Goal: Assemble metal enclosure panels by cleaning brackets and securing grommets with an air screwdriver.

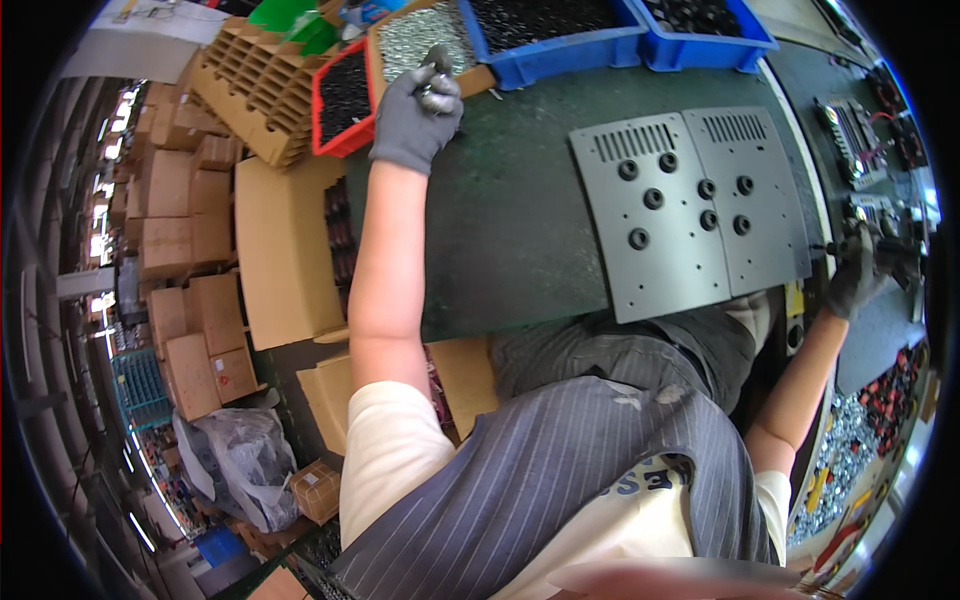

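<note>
My left hand, in a grey glove, reaches to the near edge of a cardboard tray of small shiny metal parts. Its fingers are curled together; what they hold, if anything, is hard to make out. Off to the right, my gloved right hand is closed around a black power screwdriver, its tip pointing left. Two grey slotted metal panels lie side by side, a left panel and a right panel. Several black round rubber feet stand on them.
Beyond my left hand are a red bin and a blue bin of black parts, with another blue bin beside it. A cardboard divider leans at the left. The dark green worktable lies before me; stacked cartons stand farther left.
</note>
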The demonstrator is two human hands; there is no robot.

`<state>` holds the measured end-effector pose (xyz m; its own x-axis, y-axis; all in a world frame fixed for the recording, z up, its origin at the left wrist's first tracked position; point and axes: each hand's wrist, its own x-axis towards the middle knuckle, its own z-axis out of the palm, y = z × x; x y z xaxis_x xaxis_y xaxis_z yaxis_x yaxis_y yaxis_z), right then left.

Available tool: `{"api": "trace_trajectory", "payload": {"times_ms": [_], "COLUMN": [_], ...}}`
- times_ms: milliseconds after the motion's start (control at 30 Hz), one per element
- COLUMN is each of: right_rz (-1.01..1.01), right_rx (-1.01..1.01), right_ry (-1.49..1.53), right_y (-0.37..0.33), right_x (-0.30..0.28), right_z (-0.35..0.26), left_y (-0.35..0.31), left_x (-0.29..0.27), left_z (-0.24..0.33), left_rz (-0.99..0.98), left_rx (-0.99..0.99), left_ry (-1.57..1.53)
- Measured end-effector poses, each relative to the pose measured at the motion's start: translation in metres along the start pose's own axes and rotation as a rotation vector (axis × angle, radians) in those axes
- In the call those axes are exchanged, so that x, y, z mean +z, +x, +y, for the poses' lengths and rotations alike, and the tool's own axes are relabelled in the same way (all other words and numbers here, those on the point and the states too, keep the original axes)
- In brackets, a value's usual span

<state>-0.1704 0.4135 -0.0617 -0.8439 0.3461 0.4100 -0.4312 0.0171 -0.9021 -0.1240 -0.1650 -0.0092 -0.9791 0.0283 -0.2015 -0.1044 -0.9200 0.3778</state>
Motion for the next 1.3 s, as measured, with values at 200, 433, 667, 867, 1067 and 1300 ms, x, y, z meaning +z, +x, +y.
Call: {"api": "trace_trajectory", "payload": {"times_ms": [200, 433, 667, 867, 1067, 1300], "right_rz": [0.104, -0.246, -0.590, -0.751, -0.611, -0.687], "right_rx": [-0.122, 0.047, 0.050, 0.057, -0.029, -0.048], "right_ry": [0.057, 0.648, 0.885, 0.911, 0.740, 0.719], "right_y": [-0.002, -0.033, -0.076, -0.085, -0.101, -0.104], "right_x": [0.039, 0.091, 0.154, 0.165, 0.169, 0.163], "right_z": [-0.032, -0.098, -0.128, -0.129, -0.133, -0.131], "left_y": [-0.036, -0.063, -0.086, -0.093, -0.095, -0.094], "left_x": [0.000, 0.020, 0.052, 0.061, 0.068, 0.069], "left_z": [-0.064, -0.150, -0.227, -0.239, -0.242, -0.246], "left_rz": [-0.037, 0.035, 0.018, 0.014, 0.053, 0.146], "left_rx": [-0.075, -0.240, -0.477, -0.572, -0.580, -0.557], "left_ry": [-0.069, -0.107, 0.194, 0.136, 0.067, 0.064]}}
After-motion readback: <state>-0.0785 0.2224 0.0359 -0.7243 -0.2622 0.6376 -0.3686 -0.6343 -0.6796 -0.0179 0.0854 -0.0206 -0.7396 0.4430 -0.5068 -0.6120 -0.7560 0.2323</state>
